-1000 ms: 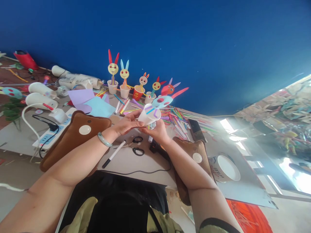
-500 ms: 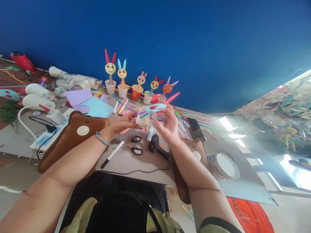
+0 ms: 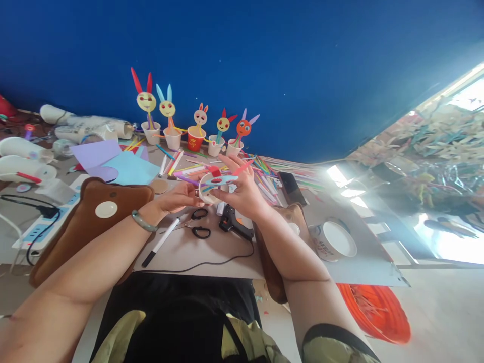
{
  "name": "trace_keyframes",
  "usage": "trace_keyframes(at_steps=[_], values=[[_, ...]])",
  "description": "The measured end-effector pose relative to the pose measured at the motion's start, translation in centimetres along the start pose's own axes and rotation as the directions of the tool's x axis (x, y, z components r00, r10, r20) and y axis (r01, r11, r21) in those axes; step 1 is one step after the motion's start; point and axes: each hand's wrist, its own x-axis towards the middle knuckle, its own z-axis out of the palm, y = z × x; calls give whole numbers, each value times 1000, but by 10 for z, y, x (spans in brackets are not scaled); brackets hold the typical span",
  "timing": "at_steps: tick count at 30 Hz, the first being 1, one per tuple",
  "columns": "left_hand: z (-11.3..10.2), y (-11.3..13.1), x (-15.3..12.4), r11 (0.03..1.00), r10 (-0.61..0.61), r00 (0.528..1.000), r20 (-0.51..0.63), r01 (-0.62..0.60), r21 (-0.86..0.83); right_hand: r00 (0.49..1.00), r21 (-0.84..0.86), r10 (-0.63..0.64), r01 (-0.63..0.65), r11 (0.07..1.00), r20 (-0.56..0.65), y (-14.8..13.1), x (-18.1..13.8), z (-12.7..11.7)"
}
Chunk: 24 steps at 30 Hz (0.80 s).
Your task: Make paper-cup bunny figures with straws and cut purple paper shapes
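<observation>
My left hand (image 3: 174,197) and my right hand (image 3: 242,192) both hold a small white paper cup craft (image 3: 209,189) above the table. A light blue paper rabbit face with red eyes and pink ears (image 3: 223,178) lies across the cup's top under my right fingers. Just below my hands lie black scissors (image 3: 199,224) and a black glue gun (image 3: 232,225) with its cord trailing left. A marker pen (image 3: 160,243) lies beside my left forearm.
Several finished rabbit cups (image 3: 196,130) stand in a row against the blue wall. Coloured straws (image 3: 266,174), purple and blue paper sheets (image 3: 113,162), a phone (image 3: 289,187), a brown cushion (image 3: 86,212), a power strip (image 3: 36,227) and a paper bowl (image 3: 333,241) crowd the table. An orange basket (image 3: 372,312) sits lower right.
The cup has been tipped and the blue rabbit face now lies flat over it. My right hand moved from under the cup to its top. The camera view shifted right.
</observation>
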Motion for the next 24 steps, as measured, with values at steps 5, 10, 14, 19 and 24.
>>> trace_keyframes(at_steps=[5, 10, 14, 19, 24], values=[[2, -3, -1, 1000, -7, 1000, 12, 7, 4, 998, -18, -10, 11, 1000, 62, 2, 1, 4], [-1, -4, -1, 999, -29, 1000, -4, 29, 21, 998, -25, -16, 18, 1000, 53, 4, 0, 8], [-7, -9, -1, 999, -39, 999, -2, 39, 11, 998, -26, -32, 33, 999, 48, 0, 0, 6], [-10, -11, -1, 1000, -12, 999, -44, 13, 19, 998, -40, -30, 33, 999, 61, -5, -1, 4], [-7, -6, -1, 1000, 16, 999, -34, -16, 16, 997, -71, -24, 28, 997, 68, -5, -2, 5]])
